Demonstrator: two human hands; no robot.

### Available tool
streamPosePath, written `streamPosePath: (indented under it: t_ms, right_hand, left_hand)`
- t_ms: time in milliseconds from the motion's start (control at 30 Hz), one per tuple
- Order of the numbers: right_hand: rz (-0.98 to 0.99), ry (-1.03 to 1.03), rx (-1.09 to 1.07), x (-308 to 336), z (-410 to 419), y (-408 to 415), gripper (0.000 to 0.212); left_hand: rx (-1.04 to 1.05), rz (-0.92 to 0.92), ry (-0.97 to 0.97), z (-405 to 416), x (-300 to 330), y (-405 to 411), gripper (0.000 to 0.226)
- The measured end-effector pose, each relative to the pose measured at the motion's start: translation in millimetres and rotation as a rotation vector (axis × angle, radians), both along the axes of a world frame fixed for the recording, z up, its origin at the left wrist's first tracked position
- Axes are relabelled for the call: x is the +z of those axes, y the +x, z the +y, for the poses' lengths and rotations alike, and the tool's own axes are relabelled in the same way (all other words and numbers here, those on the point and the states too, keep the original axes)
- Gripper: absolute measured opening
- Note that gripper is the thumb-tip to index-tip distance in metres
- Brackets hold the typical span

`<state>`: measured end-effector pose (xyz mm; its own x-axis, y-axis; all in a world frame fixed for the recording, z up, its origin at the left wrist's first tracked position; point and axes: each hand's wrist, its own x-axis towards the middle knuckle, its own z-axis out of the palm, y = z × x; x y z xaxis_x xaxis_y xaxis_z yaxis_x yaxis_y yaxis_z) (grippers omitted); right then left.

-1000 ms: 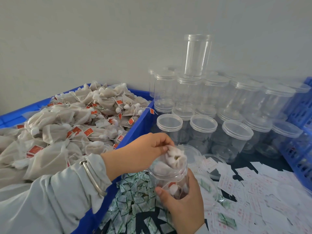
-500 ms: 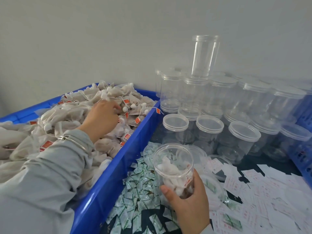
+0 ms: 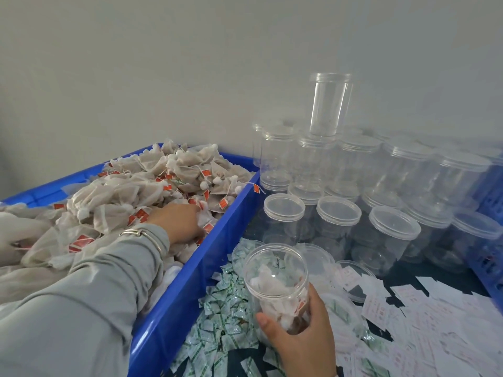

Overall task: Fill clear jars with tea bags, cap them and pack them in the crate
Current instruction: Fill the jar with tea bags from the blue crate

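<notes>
Soft, even daylight fills the scene, with weak shadows and little glare. The wall reads flat grey. The stacked clear jars look hazy, and straight lines bend slightly toward the edges.

Dark table bears a blue bin at left, capped clear jars stacked at rear, green-white sachets in front, white paper slips at right.

Wall: plain, pale grey, evenly lit. Table: dark-topped, set against the wall.
</notes>
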<state>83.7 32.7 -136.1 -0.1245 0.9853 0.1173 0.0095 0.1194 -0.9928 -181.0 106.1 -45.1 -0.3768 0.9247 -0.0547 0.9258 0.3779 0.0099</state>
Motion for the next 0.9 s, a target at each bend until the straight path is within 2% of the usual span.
streamPosePath:
  t_ms: [133,233,433,533,700,800,900]
  right_hand:
    - [0.006,0.013,0.015,0,-1,0,0.099]
    - [0.007,0.021,0.021,1,-1,0,0.101]
    - [-0.038,0.039,0.049,3,2,2,0.094]
    - [-0.044,0.032,0.041,4,4,3,0.093]
    - [-0.044,0.046,0.023,5,6,3,0.090]
    - [-0.037,0.055,0.033,4,7,4,0.090]
    - [-0.031,0.039,0.026,2,7,3,0.093]
  left_hand:
    - [0.021,-0.004,0.055,4,-1,2,0.014]
    - [0.026,-0.028,0.117,5,0,0,0.018]
    - [0.012,-0.258,0.192,2,2,-6,0.015]
    - [0.005,-0.490,0.290,-1,8,-6,0.020]
    - [0.089,-0.990,0.431,-6,26,0,0.017]
    - [0.117,-1.167,0.531,-10,38,9,0.015]
    - [0.052,-1.401,0.598,-18,51,23,0.020]
